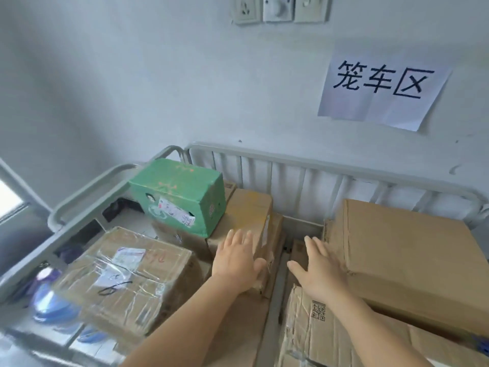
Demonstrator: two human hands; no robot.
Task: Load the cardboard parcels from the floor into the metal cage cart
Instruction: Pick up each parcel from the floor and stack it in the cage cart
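Note:
The grey metal cage cart (304,161) stands against the wall and holds several parcels. A green box (182,192) sits on top at the back left. A taped brown parcel (124,274) with a label lies tilted at the front left. A narrow brown parcel (254,215) lies in the middle, and my left hand (236,263) rests flat on its near end with fingers spread. A large plain carton (404,255) fills the right side. My right hand (317,268) hovers open beside its left edge, above a crumpled carton (330,329) with a QR code.
A paper sign (381,83) with black characters hangs on the wall above the cart, with wall sockets (277,7) higher up. Blue plastic items (50,300) show through the cart's left side. A narrow gap (285,250) runs between the middle and right parcels.

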